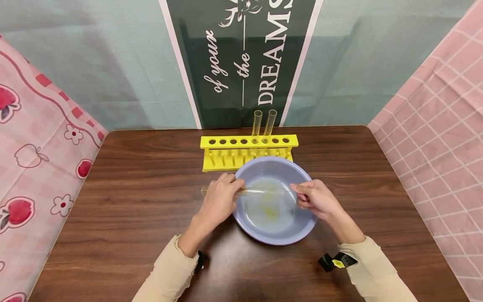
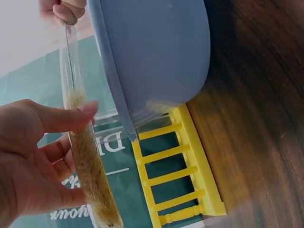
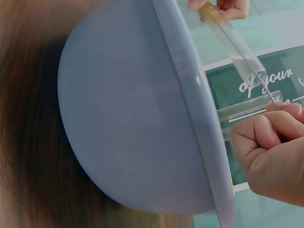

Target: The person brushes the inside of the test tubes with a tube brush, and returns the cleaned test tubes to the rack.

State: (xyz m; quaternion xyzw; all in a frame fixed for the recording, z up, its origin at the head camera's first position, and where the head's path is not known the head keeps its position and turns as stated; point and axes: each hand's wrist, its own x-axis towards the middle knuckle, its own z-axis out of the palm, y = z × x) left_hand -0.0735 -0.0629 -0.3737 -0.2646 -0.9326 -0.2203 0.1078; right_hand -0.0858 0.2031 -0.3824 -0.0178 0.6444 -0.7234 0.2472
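- I see the test tube [image 1: 264, 191] held over the basin [image 1: 276, 240], its long axis running sideways, mouth toward the right hand [image 1: 318, 197].
- The left hand [image 1: 220, 195] curls its fingers round it; the right pinches a brush wire [image 2: 70, 61].
- The basin holds cloudy, yellow-tinged liquid [image 1: 260, 214]; the yellow rack [image 1: 226, 143], two empty tubes [image 1: 257, 123].
- Tan bristles [image 2: 98, 190] show through its clear wall.

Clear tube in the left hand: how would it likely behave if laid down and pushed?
The clear tube would probably roll, being cylindrical. It looks like glass, so may crack if knocked. Held over cloudy liquid in the basin, it could be wet and slippery.
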